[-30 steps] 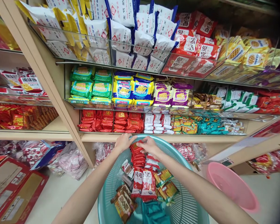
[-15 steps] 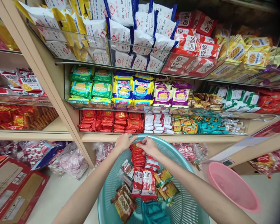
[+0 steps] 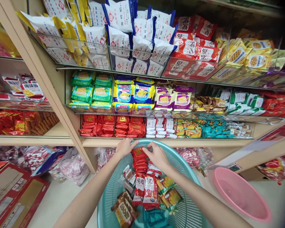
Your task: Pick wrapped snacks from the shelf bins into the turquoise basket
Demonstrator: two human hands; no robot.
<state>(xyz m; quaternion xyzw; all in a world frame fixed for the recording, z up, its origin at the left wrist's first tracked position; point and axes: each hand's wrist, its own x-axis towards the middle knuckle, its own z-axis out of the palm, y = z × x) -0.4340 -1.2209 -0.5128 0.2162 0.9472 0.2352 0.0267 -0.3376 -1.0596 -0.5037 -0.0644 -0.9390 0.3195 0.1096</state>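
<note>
A teal plastic basket [image 3: 188, 171] stands in front of me, with small snack packets inside. My left hand [image 3: 125, 148] lies over its far rim, thumb and fingers slightly apart; whether the fingers touch the rim is not clear. My right hand [image 3: 158, 155] hovers just right of a row of red packets [image 3: 140, 164], thumb and forefinger apart, holding nothing. Nearer me lie red-and-white biscuit packets [image 3: 150, 190], yellow-green packets [image 3: 169, 196], brown packets [image 3: 124, 210] and teal packets [image 3: 156, 218].
Shelves behind the basket hold sorted packets: red ones [image 3: 109, 125], green soda biscuits [image 3: 82, 93] and white-and-blue bags [image 3: 118, 41]. A pink basin [image 3: 242, 196] sits on the floor at right. At left are a cardboard box [image 3: 14, 196] and bagged goods [image 3: 72, 164].
My right hand has opened and drawn slightly back from the red packets. My left hand has stayed near the rim. The view has shifted slightly.
</note>
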